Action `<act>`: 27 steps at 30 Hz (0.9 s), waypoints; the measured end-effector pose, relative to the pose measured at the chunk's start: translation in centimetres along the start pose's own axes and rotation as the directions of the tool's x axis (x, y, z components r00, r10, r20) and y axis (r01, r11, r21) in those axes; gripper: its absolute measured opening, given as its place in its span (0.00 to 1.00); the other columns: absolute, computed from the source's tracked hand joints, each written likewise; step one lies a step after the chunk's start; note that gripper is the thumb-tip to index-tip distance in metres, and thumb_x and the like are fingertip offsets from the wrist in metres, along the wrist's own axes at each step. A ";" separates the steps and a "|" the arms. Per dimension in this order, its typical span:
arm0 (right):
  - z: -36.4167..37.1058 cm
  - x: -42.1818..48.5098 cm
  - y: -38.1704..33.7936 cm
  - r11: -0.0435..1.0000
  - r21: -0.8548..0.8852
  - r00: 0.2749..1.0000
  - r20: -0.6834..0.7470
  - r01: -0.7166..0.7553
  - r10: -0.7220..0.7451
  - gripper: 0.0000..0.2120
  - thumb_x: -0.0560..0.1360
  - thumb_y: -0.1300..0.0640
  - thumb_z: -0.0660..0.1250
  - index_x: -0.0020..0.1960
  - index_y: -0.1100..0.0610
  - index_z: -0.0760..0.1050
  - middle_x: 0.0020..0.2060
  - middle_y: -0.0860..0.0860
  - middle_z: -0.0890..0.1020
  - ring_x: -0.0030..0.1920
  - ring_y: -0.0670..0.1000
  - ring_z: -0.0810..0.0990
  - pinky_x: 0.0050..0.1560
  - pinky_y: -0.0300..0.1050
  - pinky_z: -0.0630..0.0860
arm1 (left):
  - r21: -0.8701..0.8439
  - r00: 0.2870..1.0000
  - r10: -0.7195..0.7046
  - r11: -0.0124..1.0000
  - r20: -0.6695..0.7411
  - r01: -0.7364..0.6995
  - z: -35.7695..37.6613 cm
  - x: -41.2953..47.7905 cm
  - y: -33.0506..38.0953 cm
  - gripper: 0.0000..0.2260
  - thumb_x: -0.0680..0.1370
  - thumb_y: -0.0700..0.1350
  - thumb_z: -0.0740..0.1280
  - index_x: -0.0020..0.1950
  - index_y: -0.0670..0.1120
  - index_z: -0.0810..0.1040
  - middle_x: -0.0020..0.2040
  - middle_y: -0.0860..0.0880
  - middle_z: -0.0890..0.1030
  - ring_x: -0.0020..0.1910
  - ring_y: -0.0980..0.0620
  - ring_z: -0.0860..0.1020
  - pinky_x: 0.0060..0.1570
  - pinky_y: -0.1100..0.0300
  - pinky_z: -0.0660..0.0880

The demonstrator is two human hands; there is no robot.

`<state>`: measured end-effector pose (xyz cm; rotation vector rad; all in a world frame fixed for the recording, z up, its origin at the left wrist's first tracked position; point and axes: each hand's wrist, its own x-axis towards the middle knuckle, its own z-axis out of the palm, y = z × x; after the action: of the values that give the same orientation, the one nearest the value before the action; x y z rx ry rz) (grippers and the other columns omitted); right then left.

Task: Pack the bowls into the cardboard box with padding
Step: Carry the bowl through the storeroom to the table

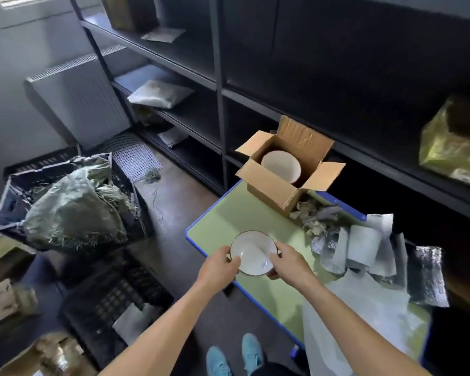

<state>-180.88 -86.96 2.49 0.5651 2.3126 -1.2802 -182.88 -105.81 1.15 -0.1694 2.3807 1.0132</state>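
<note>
White bowl [251, 251]: left hand [219, 264] and right hand [289, 263] gripping its rim; second bowl [280, 165] sitting in far cardboard box [269, 188].

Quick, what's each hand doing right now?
Left hand: holding the white bowl by its left rim.
Right hand: holding the same bowl by its right rim.

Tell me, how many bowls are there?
2. One white bowl is held by the left hand and right hand above the green table; a second bowl sits in the open cardboard box. Others may hide beneath it.
</note>
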 end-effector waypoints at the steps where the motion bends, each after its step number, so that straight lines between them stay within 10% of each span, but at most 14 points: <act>1: 0.1 0.5 0.2 1.000 0.001 1.000 -0.005 -0.012 0.012 0.11 0.75 0.54 0.56 0.50 0.46 0.75 0.43 0.47 0.84 0.33 0.46 0.85 0.33 0.38 0.76 | -0.001 1.000 0.001 1.000 0.017 -0.001 0.0 0.7 0.0 0.06 0.76 0.53 0.60 0.51 0.56 0.74 0.37 0.57 0.83 0.33 0.61 0.82 0.38 0.62 0.76; 7: 0.7 4.4 0.4 0.998 0.001 0.998 0.005 -0.057 0.057 0.10 0.77 0.55 0.56 0.54 0.49 0.72 0.46 0.48 0.82 0.33 0.44 0.84 0.31 0.38 0.73 | 0.050 0.997 -0.008 0.999 0.071 0.005 -0.6 5.0 0.7 0.10 0.78 0.51 0.59 0.58 0.54 0.73 0.40 0.55 0.83 0.35 0.57 0.83 0.42 0.59 0.79; 15: 1.3 8.3 -0.2 0.989 -0.037 0.989 0.003 -0.146 0.146 0.12 0.78 0.58 0.56 0.60 0.58 0.68 0.54 0.59 0.80 0.51 0.61 0.82 0.53 0.57 0.79 | 0.131 0.989 -0.030 0.991 0.145 0.011 -1.7 9.9 1.9 0.12 0.78 0.48 0.59 0.61 0.50 0.73 0.42 0.47 0.84 0.41 0.48 0.84 0.43 0.50 0.82; 27: 3.9 10.1 -1.7 0.956 0.037 0.948 -0.120 -0.291 0.294 0.04 0.79 0.57 0.56 0.54 0.54 0.64 0.41 0.53 0.76 0.38 0.56 0.77 0.34 0.49 0.70 | 0.272 0.939 0.061 0.949 0.340 -0.161 -4.1 15.3 1.9 0.11 0.78 0.46 0.57 0.60 0.48 0.70 0.44 0.44 0.83 0.44 0.43 0.82 0.44 0.47 0.79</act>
<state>-189.48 -89.76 -3.78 0.9796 2.2102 -1.1542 -198.22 -105.94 -3.38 0.2331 2.2152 0.6580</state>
